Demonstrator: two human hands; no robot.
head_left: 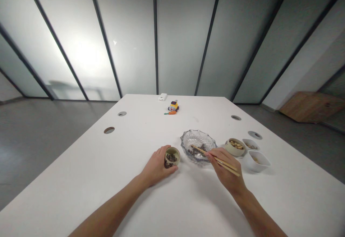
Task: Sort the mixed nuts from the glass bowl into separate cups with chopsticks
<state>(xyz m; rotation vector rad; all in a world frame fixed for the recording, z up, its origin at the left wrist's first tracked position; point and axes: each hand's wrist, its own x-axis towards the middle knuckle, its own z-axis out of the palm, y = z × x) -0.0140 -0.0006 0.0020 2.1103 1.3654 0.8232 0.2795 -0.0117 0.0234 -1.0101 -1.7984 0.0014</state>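
As the white table [134, 132] spreads wide below, the clear glass bowl [185, 141] takes centre stage on the near half. Here's the right hand [226, 168] at its right rim, and there's the left hand [159, 163] across the way! Farther right, a near white bowl [258, 165], a beige bowl [235, 153] and a far white bowl [244, 141] huddle together. The cup [172, 164], upright just left of the glass bowl, is wrapped by the left thumb and fingers. Slim chopsticks [199, 149] sit clasped in the right hand, tips down among tiny dark pieces [193, 152]; whether they pinch one, I can't tell.
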